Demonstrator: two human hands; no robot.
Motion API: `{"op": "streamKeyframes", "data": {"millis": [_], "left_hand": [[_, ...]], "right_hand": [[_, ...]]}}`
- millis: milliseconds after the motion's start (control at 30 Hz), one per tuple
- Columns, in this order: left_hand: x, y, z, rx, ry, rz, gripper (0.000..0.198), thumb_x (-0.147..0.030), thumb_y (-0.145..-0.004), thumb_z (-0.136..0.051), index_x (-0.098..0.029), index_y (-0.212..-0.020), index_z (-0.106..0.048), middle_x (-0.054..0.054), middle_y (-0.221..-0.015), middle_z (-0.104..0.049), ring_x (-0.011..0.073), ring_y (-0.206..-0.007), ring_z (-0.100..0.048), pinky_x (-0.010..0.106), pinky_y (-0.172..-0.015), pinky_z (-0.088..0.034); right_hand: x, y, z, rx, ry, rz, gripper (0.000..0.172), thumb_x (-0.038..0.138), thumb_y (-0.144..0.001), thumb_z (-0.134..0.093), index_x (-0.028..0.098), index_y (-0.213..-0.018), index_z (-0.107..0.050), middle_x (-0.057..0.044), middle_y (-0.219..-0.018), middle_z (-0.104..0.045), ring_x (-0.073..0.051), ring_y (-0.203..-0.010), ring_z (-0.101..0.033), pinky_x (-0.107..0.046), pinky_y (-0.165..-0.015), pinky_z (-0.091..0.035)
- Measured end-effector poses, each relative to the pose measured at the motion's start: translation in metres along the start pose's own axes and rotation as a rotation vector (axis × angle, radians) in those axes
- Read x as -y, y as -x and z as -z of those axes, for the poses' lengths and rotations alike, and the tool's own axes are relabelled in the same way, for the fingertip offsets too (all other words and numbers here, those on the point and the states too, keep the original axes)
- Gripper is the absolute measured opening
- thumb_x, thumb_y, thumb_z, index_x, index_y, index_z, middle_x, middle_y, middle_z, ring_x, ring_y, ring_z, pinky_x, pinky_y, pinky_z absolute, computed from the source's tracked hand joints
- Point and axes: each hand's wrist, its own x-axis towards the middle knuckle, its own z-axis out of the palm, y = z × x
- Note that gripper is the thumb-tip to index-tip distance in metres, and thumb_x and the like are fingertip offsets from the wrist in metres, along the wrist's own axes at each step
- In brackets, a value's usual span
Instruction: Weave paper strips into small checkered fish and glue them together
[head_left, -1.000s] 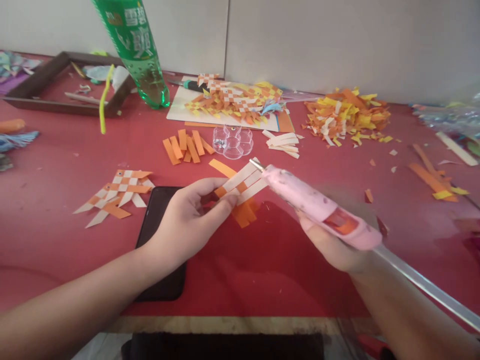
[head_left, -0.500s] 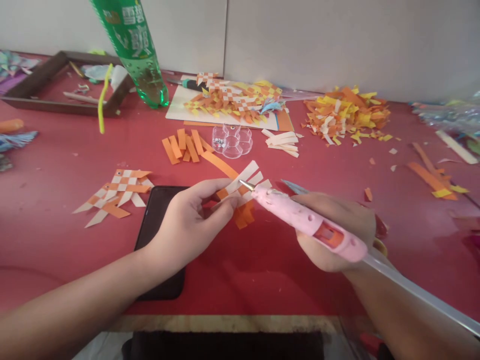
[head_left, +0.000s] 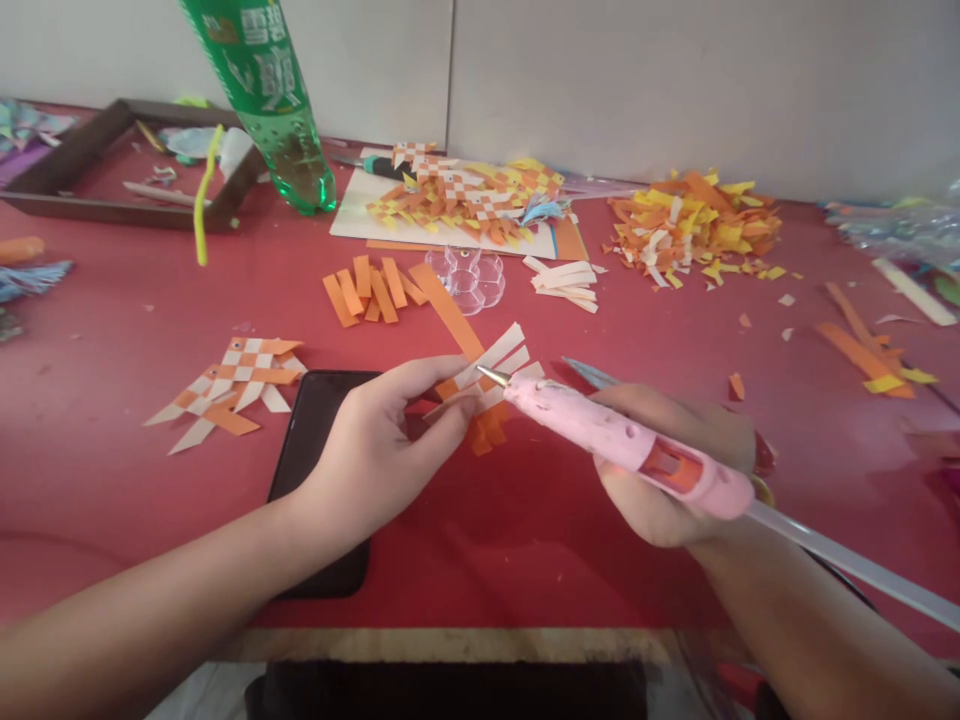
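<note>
Woven paper [head_left: 489, 398]: between the hands, under the glue gun [head_left: 581, 420] tip
Left hand [head_left: 382, 420]: pinching the paper
Right hand [head_left: 675, 420]: gripping glue gun

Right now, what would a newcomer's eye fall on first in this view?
Probably the pink glue gun in the right hand, front and centre, its metal tip at the woven paper piece pinched in the left hand. Next, the tall green bottle at the back left and the orange-and-yellow heap of paper scraps at the back right.
</note>
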Motion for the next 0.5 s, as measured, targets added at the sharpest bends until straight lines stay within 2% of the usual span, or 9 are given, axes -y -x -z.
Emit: {"op": "streamKeyframes", "data": {"millis": [100, 233, 400, 500], "left_hand": [[-0.0015, -0.0009, 0.0003, 0.003, -0.051, -0.008, 0.024, -0.030, -0.087, -0.066, -0.022, -0.109, -0.071, 0.004, -0.102, -0.075, 0.0191, -0.090, -0.070, 0.026, -0.077, -0.055], [-0.0035, -0.0016, 0.0008, -0.004, -0.106, -0.027, 0.021, -0.029, -0.087, -0.065, -0.022, -0.105, -0.072, 0.003, -0.100, -0.076, 0.0188, -0.090, -0.070, 0.026, -0.079, -0.054], [-0.0037, -0.0020, 0.0015, 0.012, -0.118, -0.025, 0.023, -0.030, -0.088, -0.065, -0.022, -0.108, -0.070, 0.004, -0.104, -0.075, 0.0197, -0.093, -0.070, 0.027, -0.080, -0.055], [-0.0045, -0.0026, 0.0014, 0.004, -0.133, -0.041, 0.019, -0.030, -0.089, -0.063, -0.022, -0.106, -0.070, 0.002, -0.102, -0.075, 0.0182, -0.092, -0.069, 0.025, -0.081, -0.054]], "right_hand": [[0.0041, -0.0064, 0.0058, -0.060, 0.047, 0.102, 0.016, 0.011, -0.071, -0.057, 0.024, -0.072, -0.049, 0.003, -0.055, -0.055, -0.011, -0.044, -0.045, -0.024, -0.041, -0.037], [0.0035, -0.0098, 0.0079, -0.077, 0.045, 0.171, 0.014, 0.010, -0.070, -0.053, 0.023, -0.073, -0.050, 0.003, -0.055, -0.053, -0.011, -0.043, -0.044, -0.023, -0.041, -0.038], [0.0029, -0.0083, 0.0081, -0.080, 0.052, 0.162, 0.015, 0.011, -0.071, -0.054, 0.024, -0.072, -0.047, 0.003, -0.053, -0.048, -0.010, -0.042, -0.041, -0.022, -0.039, -0.038], [0.0039, -0.0078, 0.0093, -0.066, 0.130, 0.165, 0.016, 0.010, -0.071, -0.053, 0.024, -0.072, -0.046, 0.004, -0.052, -0.047, -0.011, -0.042, -0.040, -0.023, -0.036, -0.032]]}}
